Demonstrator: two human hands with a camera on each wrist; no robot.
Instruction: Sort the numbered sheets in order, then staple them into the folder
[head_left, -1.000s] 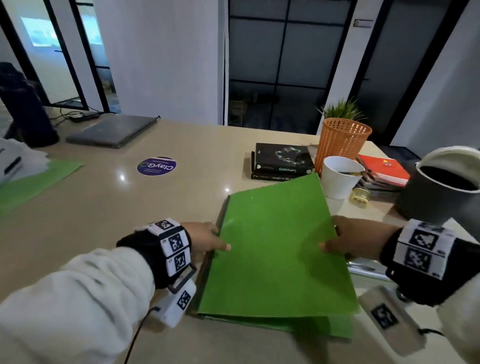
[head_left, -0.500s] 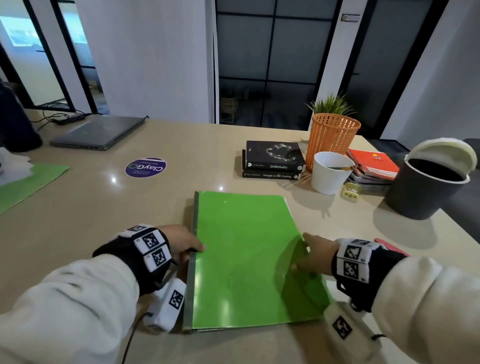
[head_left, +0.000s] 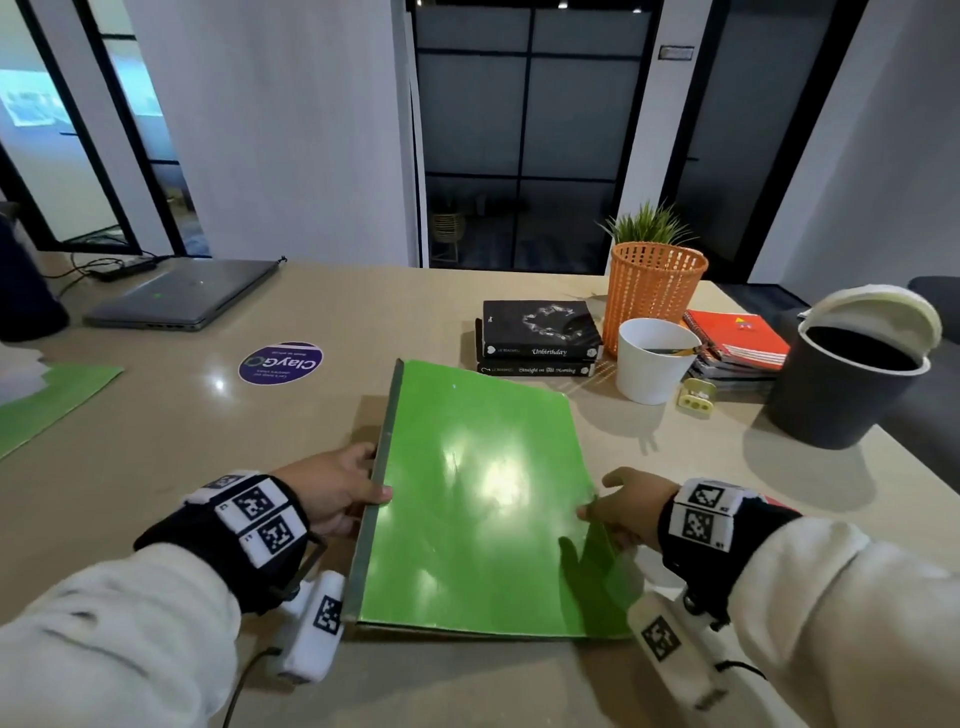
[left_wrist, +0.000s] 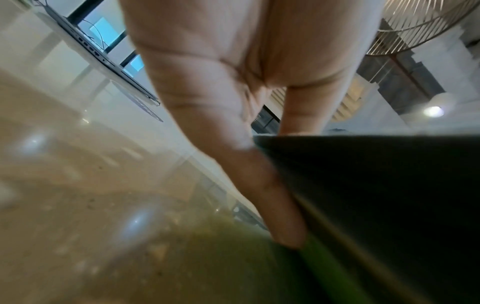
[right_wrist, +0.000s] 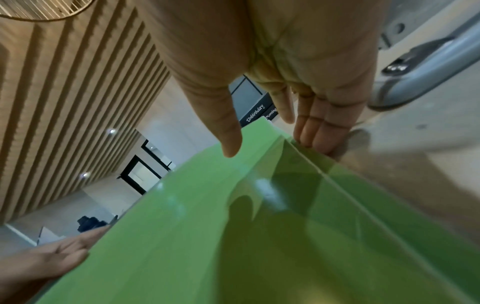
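Note:
The green folder (head_left: 467, 499) lies closed on the beige table (head_left: 156, 441), with its dark spine to the left. My left hand (head_left: 337, 488) holds the spine edge (left_wrist: 337, 164), with the thumb on the cover and the fingers (left_wrist: 259, 185) along the side. My right hand (head_left: 623, 504) is open at the folder's right edge. Its thumb hovers over the cover (right_wrist: 182, 236) and its straight fingers (right_wrist: 319, 131) touch the protruding lower flap. A silver stapler (right_wrist: 420, 67) lies just right of that hand. No numbered sheets show.
Behind the folder stand two black books (head_left: 537, 338), an orange basket (head_left: 654, 288), a white cup (head_left: 654, 358), red notebooks (head_left: 737, 343) and a dark bin (head_left: 852, 389). A laptop (head_left: 182, 296), a purple sticker (head_left: 280, 362) and another green folder (head_left: 52, 400) lie to the left.
The raised green cover has come down flat, so the folder is now closed. My right hand slid to the right edge, while my left hand stayed at the spine.

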